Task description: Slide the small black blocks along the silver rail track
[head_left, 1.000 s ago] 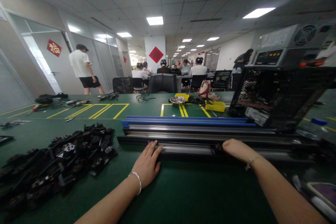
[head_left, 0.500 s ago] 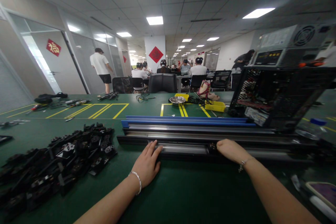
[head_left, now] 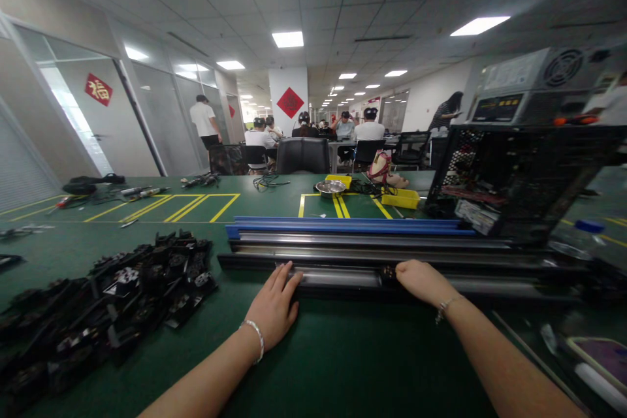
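A long dark metal rail (head_left: 343, 277) lies across the green table in front of me, with more grey rails and a blue one (head_left: 343, 227) stacked behind it. My left hand (head_left: 274, 304) rests flat on the table with its fingers stretched out, the fingertips touching the near rail. My right hand (head_left: 421, 281) is curled over a small black part (head_left: 388, 272) sitting on that rail; its fingertips are hidden behind the knuckles.
A heap of black plastic parts (head_left: 112, 304) lies at the left. An open computer case (head_left: 519, 176) stands at the right. A steel bowl (head_left: 330, 187) and yellow trays (head_left: 401, 198) sit further back. Several people sit at far desks; one person (head_left: 204, 124) walks by the glass wall.
My right hand has slid to the left along the near rail with the small black part. My left hand has stayed put. The person by the glass wall has walked further away.
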`<state>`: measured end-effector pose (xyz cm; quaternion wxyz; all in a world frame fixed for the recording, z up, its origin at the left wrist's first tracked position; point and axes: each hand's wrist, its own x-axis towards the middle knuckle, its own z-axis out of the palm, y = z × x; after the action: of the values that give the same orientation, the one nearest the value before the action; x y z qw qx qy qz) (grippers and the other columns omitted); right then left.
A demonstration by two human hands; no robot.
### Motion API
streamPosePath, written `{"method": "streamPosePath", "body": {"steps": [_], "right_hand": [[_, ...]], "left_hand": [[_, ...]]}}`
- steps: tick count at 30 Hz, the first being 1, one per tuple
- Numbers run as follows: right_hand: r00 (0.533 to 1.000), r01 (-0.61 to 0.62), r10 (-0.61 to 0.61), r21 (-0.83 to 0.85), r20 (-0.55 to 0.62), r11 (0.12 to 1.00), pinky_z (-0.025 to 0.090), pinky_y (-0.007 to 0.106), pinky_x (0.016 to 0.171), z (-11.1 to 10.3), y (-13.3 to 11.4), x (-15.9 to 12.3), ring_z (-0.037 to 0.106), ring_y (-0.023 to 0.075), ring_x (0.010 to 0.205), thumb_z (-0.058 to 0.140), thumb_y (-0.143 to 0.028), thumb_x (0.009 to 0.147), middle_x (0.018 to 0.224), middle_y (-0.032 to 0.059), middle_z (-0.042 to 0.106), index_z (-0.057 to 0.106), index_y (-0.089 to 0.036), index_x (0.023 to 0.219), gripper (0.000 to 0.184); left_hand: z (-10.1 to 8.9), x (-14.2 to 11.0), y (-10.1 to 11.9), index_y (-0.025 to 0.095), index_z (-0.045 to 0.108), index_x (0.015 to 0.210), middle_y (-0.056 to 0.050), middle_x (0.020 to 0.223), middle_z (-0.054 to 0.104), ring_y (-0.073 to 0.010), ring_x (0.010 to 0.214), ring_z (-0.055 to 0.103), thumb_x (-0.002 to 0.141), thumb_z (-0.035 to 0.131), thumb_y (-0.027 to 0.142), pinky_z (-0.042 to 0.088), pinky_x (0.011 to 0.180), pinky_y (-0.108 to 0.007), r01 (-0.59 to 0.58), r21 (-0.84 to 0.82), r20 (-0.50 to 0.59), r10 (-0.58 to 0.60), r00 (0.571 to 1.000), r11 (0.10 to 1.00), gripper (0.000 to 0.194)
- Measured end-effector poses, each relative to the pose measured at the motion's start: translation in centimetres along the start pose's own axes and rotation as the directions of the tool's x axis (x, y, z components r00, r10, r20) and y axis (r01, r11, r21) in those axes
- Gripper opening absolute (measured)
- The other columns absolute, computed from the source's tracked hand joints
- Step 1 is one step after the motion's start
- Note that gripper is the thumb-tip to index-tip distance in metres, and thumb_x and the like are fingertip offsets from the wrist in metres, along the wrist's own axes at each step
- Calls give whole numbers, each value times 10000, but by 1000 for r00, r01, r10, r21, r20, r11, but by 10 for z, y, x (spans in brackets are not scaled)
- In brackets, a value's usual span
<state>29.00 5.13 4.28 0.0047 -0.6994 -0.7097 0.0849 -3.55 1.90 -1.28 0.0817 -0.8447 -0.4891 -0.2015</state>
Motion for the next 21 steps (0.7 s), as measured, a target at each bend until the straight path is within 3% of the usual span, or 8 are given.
{"method": "streamPosePath", "body": {"steps": [21], "right_hand": [[998,-18,22,67,-67,998,275,239,537,15,-26,-3,562,163,701,302,-258,785,788,44,645,576,-223,686,294]], "left_hand": [[1,0,0,220,351,1267,-87,1376,273,-269,1265,228,742,485,168,277,1014,-424,2,33,13,-3,1000,999,545]]}}
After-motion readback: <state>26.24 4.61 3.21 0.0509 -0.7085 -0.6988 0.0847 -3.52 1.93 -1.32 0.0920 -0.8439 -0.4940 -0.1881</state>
